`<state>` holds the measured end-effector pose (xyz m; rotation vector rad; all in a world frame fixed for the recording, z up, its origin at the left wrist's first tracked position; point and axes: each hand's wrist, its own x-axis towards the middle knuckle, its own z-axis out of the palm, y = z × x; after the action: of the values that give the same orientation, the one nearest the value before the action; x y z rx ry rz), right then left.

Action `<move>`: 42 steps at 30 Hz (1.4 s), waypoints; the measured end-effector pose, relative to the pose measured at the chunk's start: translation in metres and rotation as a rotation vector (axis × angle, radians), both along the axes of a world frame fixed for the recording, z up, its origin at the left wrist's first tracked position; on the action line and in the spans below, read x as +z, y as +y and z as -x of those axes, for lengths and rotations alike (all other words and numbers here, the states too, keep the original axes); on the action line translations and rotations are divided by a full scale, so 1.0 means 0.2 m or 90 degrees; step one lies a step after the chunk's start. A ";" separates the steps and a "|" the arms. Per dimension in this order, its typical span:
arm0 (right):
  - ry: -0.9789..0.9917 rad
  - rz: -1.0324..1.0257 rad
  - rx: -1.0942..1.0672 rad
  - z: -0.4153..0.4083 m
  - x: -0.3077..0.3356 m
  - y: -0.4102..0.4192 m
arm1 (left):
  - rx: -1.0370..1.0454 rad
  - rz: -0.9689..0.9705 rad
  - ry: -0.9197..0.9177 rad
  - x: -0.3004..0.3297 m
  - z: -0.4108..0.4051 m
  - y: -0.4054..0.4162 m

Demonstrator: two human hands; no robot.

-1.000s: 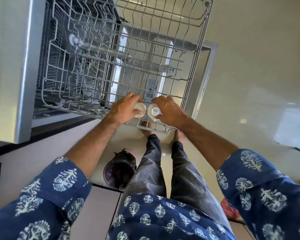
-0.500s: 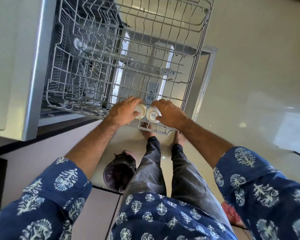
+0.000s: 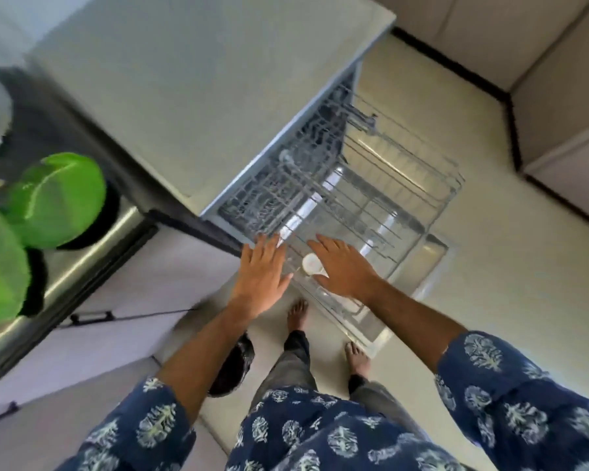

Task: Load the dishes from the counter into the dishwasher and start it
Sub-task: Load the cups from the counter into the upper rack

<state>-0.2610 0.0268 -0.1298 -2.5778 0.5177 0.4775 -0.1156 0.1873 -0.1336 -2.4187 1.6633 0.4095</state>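
Observation:
The dishwasher's wire rack (image 3: 405, 185) is pulled out over its lowered door (image 3: 432, 253). A small white cup (image 3: 312, 264) sits upside down at the rack's near corner, partly covered by my right hand (image 3: 346, 266), which hovers over it with fingers straight. My left hand (image 3: 264, 271) is beside it at the rack's near left edge, fingers spread and holding nothing. A second cup is not visible. The view is blurred by motion.
The grey counter top (image 3: 201, 96) runs above the dishwasher. Two bright green dishes (image 3: 58, 198) lie at the left by a steel sink (image 3: 82, 253). A dark bin (image 3: 232, 368) stands on the floor by my bare feet. Cabinets line the right wall.
Both hands let go of the two small cups and opened above the rack. The camera swung back and left, bringing the counter and green dishes into view.

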 end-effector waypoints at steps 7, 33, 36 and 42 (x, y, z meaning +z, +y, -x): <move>-0.121 0.108 0.332 -0.17 0.33 0.27 | 0.347 0.072 -0.061 0.33 0.24 0.61; -0.421 -0.013 1.086 0.14 1.08 3.44 | 1.222 0.082 -0.330 1.03 2.09 3.33; -0.443 -0.035 1.150 0.28 1.15 3.77 | 1.317 0.101 -0.337 1.05 2.30 3.55; -0.447 -0.049 1.255 0.41 1.18 4.33 | 1.421 0.144 -0.270 1.05 2.46 3.94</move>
<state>-0.3420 0.8918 0.1057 -2.0166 -2.2528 0.0299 -0.6085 0.9745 0.0763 -2.8389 -1.6148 -0.1683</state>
